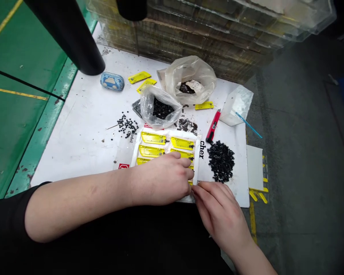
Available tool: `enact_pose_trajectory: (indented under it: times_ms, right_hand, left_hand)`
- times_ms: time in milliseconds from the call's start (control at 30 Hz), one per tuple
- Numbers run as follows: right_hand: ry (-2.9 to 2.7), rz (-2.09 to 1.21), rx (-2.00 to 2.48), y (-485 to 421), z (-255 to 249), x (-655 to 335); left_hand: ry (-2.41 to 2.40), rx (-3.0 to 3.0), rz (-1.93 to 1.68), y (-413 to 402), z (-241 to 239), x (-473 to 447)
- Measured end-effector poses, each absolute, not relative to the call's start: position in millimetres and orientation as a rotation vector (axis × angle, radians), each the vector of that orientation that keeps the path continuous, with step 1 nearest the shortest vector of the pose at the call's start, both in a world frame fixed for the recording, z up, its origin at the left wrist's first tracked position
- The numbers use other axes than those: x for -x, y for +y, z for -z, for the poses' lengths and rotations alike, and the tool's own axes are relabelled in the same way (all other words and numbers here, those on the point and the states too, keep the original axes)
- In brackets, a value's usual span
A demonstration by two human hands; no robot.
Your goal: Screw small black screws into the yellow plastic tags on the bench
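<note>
A white tray (197, 152) holds several yellow plastic pieces (151, 151) in two columns, some with small black parts at one end. My left hand (169, 177) lies across the lower part of the tray, fingers curled; whatever is under them is hidden. At the tray's lower right corner my right hand (219, 208) has thumb and forefinger pinched together, almost meeting the left fingertips. Anything in that pinch is too small or covered to make out. Right of the tray is a pile of small black plastic parts (221, 161).
Behind the tray stand a plastic bag of black parts (160, 110) and a larger clear bag (192, 72). Small black dots (127, 124) lie scattered left. A red utility knife (213, 126), blue-patterned tin (112, 81) and loose yellow pieces (139, 77) are on the white table (83, 130).
</note>
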State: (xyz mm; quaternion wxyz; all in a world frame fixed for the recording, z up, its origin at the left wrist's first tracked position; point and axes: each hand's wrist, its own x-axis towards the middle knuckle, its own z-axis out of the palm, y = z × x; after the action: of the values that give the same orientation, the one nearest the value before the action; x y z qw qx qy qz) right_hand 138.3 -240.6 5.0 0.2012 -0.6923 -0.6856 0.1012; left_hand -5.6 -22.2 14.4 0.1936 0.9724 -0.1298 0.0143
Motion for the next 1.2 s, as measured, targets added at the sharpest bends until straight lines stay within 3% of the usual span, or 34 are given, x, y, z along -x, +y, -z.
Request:
enact_pose_trajectory:
  times_ms: [267,467,733,1200]
  right_hand:
    - [-2.008,-0.294,1.923,-222.2,-26.6,-165.3]
    - [-1.863,-0.017,2.042,-154.9,-32.2,-193.7]
    - [-2.041,-0.064,2.09,-69.6,-13.6,-190.9]
    - [-2.068,0.011,1.966,-65.6,13.5,-193.1]
  left_hand:
    - [-0.347,-2.72,0.002,-24.0,-13.9,6.7]
    - [-0.357,-2.745,-0.074,-26.1,-9.0,8.4]
    - [-0.299,-2.703,-0.141,-30.3,-2.8,8.9]
    - [-0.215,-2.564,-0.105,-2.1,-21.5,9.2]
